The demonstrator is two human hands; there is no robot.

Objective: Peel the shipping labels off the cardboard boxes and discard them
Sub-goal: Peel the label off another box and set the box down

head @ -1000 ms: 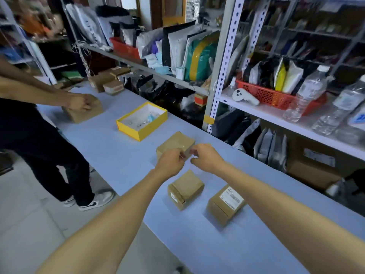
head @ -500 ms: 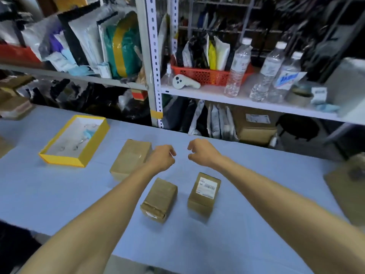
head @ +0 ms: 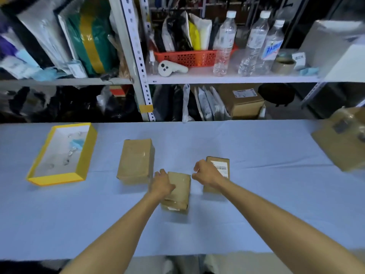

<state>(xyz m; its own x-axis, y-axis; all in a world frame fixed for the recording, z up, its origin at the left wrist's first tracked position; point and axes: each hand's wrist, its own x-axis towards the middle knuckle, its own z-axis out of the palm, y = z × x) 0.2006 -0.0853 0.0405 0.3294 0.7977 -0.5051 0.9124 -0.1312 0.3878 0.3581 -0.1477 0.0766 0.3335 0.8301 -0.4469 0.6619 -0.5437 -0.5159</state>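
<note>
Pale blue table (head: 256, 204), three cartons within reach.

- Left hand (head: 162, 183) sits on the near small brown cardboard box (head: 180, 191). The thumb lies on its top and the fingers curl down its left side, so it looks like a loose grip. A scrap of white label (head: 173, 209) shows on the box's near face.
- Right hand (head: 207, 174) is curled, just in front of the second small brown carton (head: 217, 159). I cannot tell whether it holds anything.
- White printed shipping label (head: 221, 169) lies flat on that carton's top, beside my knuckles.
- A larger plain brown box (head: 136, 161) and a yellow-rimmed shallow tray (head: 59, 178) lie off to the left.

Handling, my guess: the cartons are light and stiff and will slide on the cloth, so I should pin one down with my left hand. The label is thin, tacky paper that tears easily. I would lift a corner with a fingernail and peel low and slow.
</note>
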